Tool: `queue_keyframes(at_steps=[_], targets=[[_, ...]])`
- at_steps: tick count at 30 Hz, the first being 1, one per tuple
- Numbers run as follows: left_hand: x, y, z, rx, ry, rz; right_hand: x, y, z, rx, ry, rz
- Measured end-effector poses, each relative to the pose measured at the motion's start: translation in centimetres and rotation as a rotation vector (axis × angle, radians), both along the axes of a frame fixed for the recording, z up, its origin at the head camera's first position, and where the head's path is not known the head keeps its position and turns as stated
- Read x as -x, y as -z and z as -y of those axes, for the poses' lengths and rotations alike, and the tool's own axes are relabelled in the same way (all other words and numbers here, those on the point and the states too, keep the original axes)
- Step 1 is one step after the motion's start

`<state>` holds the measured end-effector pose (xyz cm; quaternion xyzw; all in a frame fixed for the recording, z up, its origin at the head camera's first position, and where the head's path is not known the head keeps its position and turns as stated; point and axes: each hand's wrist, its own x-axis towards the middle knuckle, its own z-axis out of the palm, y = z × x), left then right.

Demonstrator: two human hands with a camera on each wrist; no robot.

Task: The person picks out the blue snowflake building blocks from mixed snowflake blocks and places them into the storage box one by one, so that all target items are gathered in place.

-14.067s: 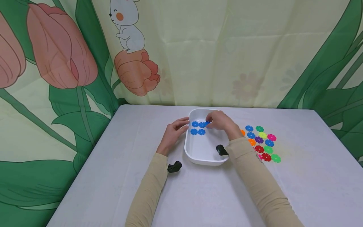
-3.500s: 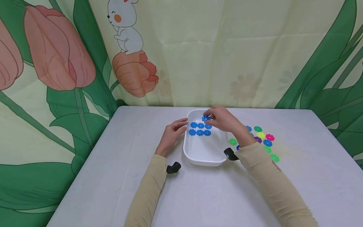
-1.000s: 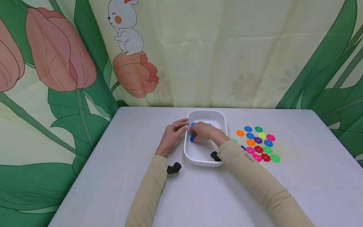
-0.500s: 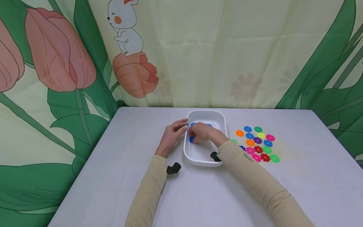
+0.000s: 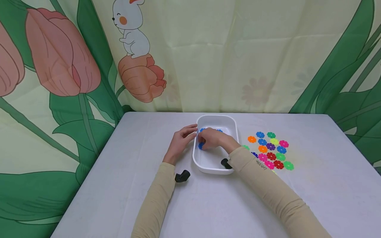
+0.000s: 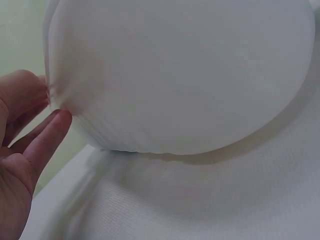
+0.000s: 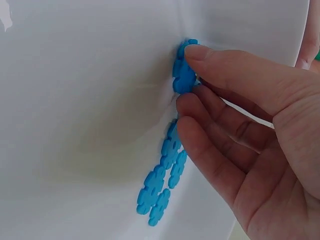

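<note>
My right hand (image 5: pixel 212 138) reaches into a white tray (image 5: pixel 212 171) and pinches a blue flower-shaped disc (image 7: pixel 183 75) between thumb and fingertips. That disc is at the tray's left inner wall. Several more blue flower discs (image 7: pixel 152 190) lie in rows on the tray floor beside it, mostly hidden by the hand in the head view. My left hand (image 5: pixel 182 140) is at the tray's left side. Its fingertips touch the rim, and in the left wrist view the thumb (image 6: pixel 52 135) lies against the outer wall.
To the right of the tray, several loose flower discs (image 5: pixel 271 156) in orange, red, pink, green, yellow, purple and blue are spread on the white tablecloth (image 5: pixel 119 198). The right sleeve (image 5: pixel 268 185) covers some of them. A printed curtain (image 5: pixel 208 66) hangs behind the table.
More blue discs have come into the tray since the oldest frame. From the tray's far part, my right hand has moved to its left wall with a blue disc. The left hand stays put.
</note>
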<state>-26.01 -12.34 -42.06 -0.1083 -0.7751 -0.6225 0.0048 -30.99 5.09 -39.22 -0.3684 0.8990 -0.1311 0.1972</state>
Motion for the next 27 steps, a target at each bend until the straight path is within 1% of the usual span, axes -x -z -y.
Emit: queue_keyframes(at_steps=[4,8,13,15,20,22,27], targets=[[0.0,0.0,0.0,-0.009,0.01,0.004,0.1,-0.2,-0.1,0.014,0.016,-0.001],[0.1,0.0,0.0,-0.016,0.013,-0.001,0.2,-0.8,-0.4,0.044,0.033,0.001],[0.0,-0.1,-0.2,0.008,-0.016,0.007,0.0,-2.2,-1.0,0.093,0.044,-0.017],[-0.1,-0.1,-0.2,0.014,-0.027,0.019,-0.3,-3.0,-1.4,0.116,0.07,-0.023],[1.3,2.2,-0.1,0.015,-0.062,0.028,-0.8,-4.8,-3.3,0.193,0.163,-0.028],[1.9,3.2,0.0,0.021,-0.076,0.03,-1.0,-5.4,-4.4,0.233,0.184,-0.047],[1.9,3.3,0.1,0.038,-0.092,0.037,-2.1,-6.6,-7.4,0.309,0.277,-0.098]])
